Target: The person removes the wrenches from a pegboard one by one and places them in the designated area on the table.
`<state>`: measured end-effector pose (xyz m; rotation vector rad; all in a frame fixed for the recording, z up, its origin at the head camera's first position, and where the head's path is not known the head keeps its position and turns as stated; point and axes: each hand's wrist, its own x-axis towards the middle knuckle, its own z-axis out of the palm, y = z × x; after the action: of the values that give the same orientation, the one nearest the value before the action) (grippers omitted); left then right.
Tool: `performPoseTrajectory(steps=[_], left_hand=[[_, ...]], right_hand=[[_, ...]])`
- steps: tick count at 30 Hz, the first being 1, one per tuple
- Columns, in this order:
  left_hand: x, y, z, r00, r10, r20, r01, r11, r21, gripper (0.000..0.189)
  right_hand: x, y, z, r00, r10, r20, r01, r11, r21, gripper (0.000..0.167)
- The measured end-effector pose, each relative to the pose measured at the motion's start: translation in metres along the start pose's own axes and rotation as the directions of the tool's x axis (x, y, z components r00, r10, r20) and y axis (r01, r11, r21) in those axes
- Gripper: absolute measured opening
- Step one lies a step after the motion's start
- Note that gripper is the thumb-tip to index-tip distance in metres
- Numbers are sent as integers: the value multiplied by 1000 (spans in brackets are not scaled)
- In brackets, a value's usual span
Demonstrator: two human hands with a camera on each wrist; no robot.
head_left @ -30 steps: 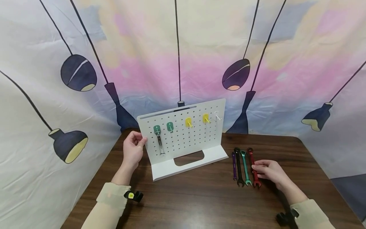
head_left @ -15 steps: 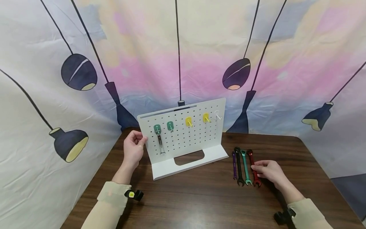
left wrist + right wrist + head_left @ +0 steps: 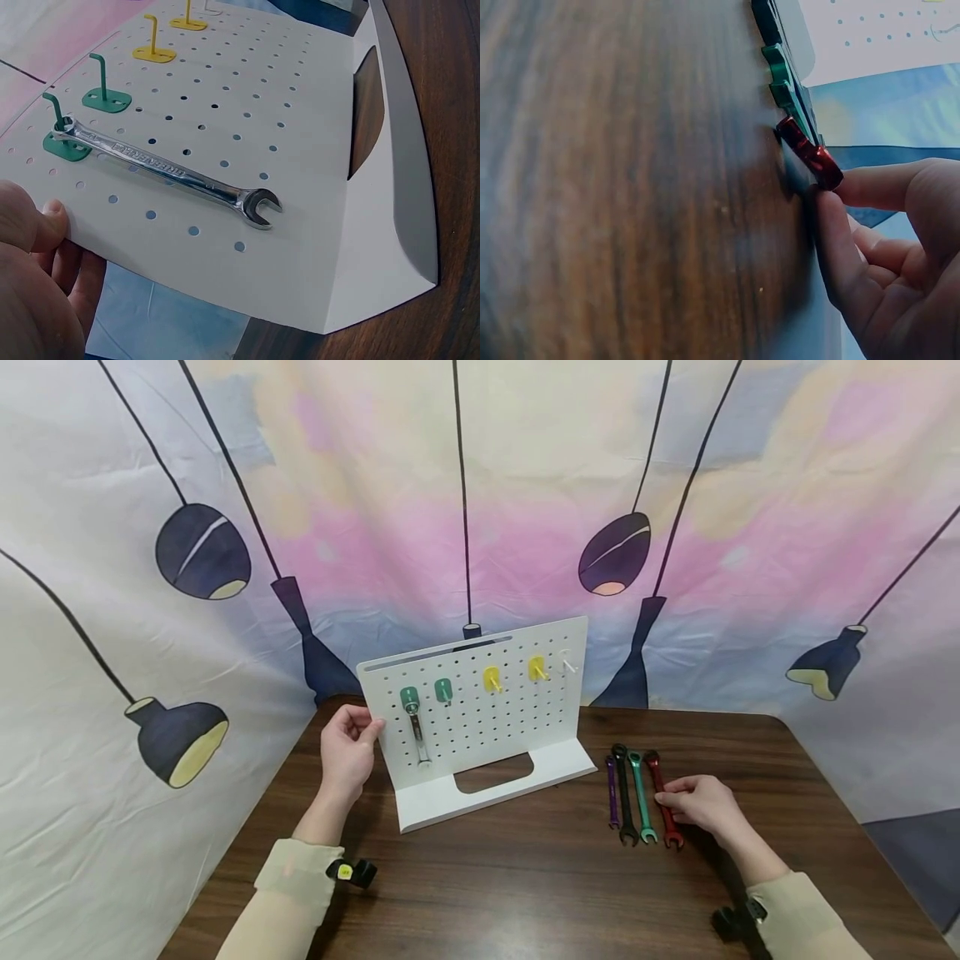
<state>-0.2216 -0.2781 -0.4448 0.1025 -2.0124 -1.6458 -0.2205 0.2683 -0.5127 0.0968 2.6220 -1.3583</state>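
Observation:
My left hand (image 3: 347, 756) pinches the left edge of a white pegboard stand (image 3: 517, 722) between thumb and fingers. A silver combination wrench (image 3: 161, 161) hangs by its ring end on the leftmost green hook (image 3: 54, 112), its open jaw pointing down. With thumb and index finger, my right hand (image 3: 705, 802) pinches a red combination wrench (image 3: 654, 768) by its shank. In the right wrist view the red wrench (image 3: 810, 154) is tipped, one edge off the table. Left of it lie a teal wrench (image 3: 641, 797), a black wrench (image 3: 624, 793) and a small purple wrench (image 3: 612, 793).
More hooks stick out of the board: a second green hook (image 3: 443, 690), two yellow ones, such as the yellow hook (image 3: 491, 679), and a clear hook (image 3: 568, 662) at the far right. A printed cloth (image 3: 525, 527) hangs behind the dark wooden table (image 3: 495, 893).

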Motion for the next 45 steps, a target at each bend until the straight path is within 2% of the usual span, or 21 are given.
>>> performPoseTrajectory(steps=[7, 12, 20, 23, 28, 35, 39, 41, 45], left_hand=[[-2, 0, 0, 1000, -5, 0, 5, 1000, -6, 16], [-2, -1, 0, 1000, -4, -6, 4, 1000, -6, 16], [-1, 0, 2, 1000, 6, -8, -6, 1000, 10, 15], [-1, 1, 3, 1000, 9, -11, -9, 1000, 15, 16], [-2, 2, 2, 1000, 8, -19, -7, 1000, 23, 16], [-3, 1, 0, 1000, -9, -28, 10, 999, 32, 16], [-3, 0, 0, 1000, -15, -26, 16, 999, 43, 15], [-6, 9, 1, 1000, -13, -21, 14, 999, 47, 15], [-5, 10, 3, 1000, -14, -16, 15, 999, 52, 14]], right_hand=[[-1, -1, 0, 1000, -10, -2, 10, 999, -32, 36], [-1, 1, -1, 1000, -5, 7, 5, 1000, -18, 36], [2, 11, -10, 995, 37, 89, -50, 988, 145, 47], [2, 14, -11, 995, 28, 97, -43, 986, 163, 50], [0, 15, -9, 997, 10, 75, -22, 988, 152, 49], [-1, 15, -1, 998, 57, 34, -63, 980, 189, 45], [-2, 15, 1, 998, 65, 11, -66, 985, 159, 44], [-2, 14, 1, 998, 66, 1, -65, 987, 149, 43], [-3, 14, 0, 998, 56, -1, -55, 989, 140, 42]])
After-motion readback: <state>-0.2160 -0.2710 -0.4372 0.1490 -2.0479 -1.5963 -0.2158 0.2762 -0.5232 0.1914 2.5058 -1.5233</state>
